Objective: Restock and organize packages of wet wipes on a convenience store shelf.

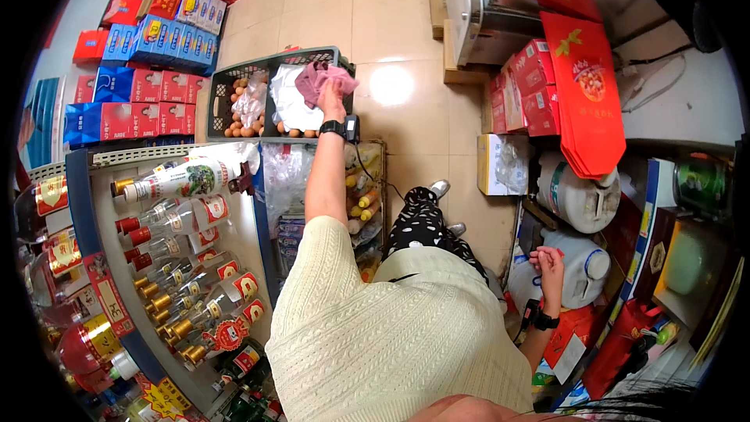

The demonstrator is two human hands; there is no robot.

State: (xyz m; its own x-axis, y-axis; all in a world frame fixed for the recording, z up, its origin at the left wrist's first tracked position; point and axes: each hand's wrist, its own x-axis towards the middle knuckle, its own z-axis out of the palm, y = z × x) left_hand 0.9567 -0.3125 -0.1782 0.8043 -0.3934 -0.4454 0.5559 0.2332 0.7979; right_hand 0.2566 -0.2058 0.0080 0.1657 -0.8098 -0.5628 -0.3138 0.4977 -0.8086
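Note:
My left arm stretches forward over a dark plastic crate (209, 113). In it my left hand (332, 103) is closed on a mauve cloth (319, 80), bunched up above the crate's right part. Beneath the cloth lies a white sheet (293, 101); whether it is paper or fabric I cannot tell. Brown eggs (238, 87) fill the left part, with a crumpled clear plastic bag (250, 103) on them. Low at my right side, my right hand (549, 270) hangs with loosely bent fingers and seems to hold nothing. It is nearest a white plastic jug (574, 270).
Shelves with glass bottles (187, 211) stand at my left. Boxed drink packs (160, 43) are stacked beyond them. Packaged goods (363, 203) lie below the crate. At right are red gift bags (582, 94), red cartons (539, 70) and another jug (578, 191). Tiled floor (426, 129) runs between.

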